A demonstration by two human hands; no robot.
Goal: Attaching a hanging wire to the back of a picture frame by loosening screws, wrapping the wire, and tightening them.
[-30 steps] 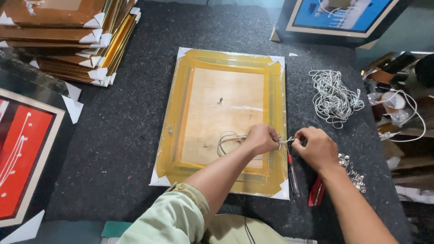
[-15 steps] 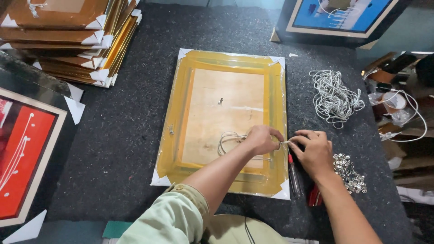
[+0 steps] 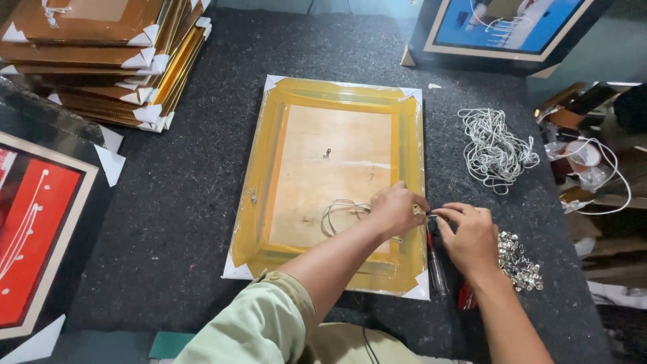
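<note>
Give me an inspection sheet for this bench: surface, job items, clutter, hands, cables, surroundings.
Surface: dark felt-like mat.
Job's things: gold picture frame face down; white cord looped on its backing.
Clutter: cord bundle; pile of metal hangers; red-handled tool.
Hands: left hand and right hand pinch at the frame's right edge.
Cables: white cable at right.
Surroundings: stacked frames; red picture; blue picture.

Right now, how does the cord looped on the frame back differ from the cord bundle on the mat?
The looped cord lies on the frame back in a few loose coils, by the left hand. The cord bundle is bigger, densely tangled, untouched on the mat. Both look like whitish cord.
</note>
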